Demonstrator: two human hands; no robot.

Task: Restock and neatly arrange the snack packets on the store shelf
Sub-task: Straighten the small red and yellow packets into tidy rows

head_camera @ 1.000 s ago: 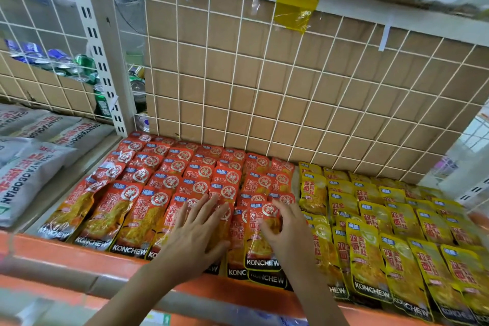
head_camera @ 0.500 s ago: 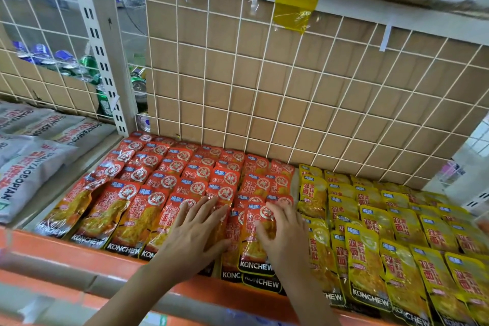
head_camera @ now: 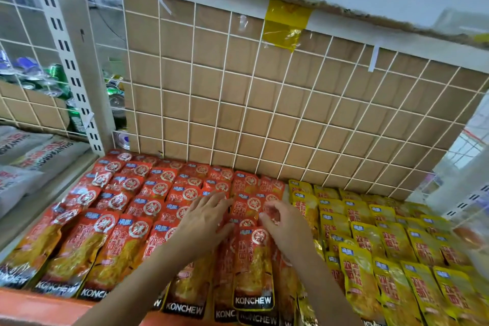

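Note:
Red KONCHEW snack packets (head_camera: 120, 251) lie in overlapping rows on the left half of the shelf, and yellow packets (head_camera: 391, 251) of the same brand fill the right half. My left hand (head_camera: 203, 219) lies flat with straight fingers on the red rows near their middle. My right hand (head_camera: 287, 227) sits just beside it at the red rows' right edge. Its fingers and thumb are curled and pinch the top of a red packet (head_camera: 272, 213), which is blurred. In front of both hands lies a front-row red packet (head_camera: 252, 267).
An orange shelf lip (head_camera: 39, 307) runs along the front. A white wire grid backed by cardboard (head_camera: 264, 103) closes the back. A white slotted upright (head_camera: 76, 69) divides off the left bay with grey-white bags (head_camera: 23, 167); drink cans (head_camera: 55, 77) stand behind.
Both hands have slid away from the front edge, farther back over the red rows. The right hand's fingers have curled from lying on a packet to pinching one.

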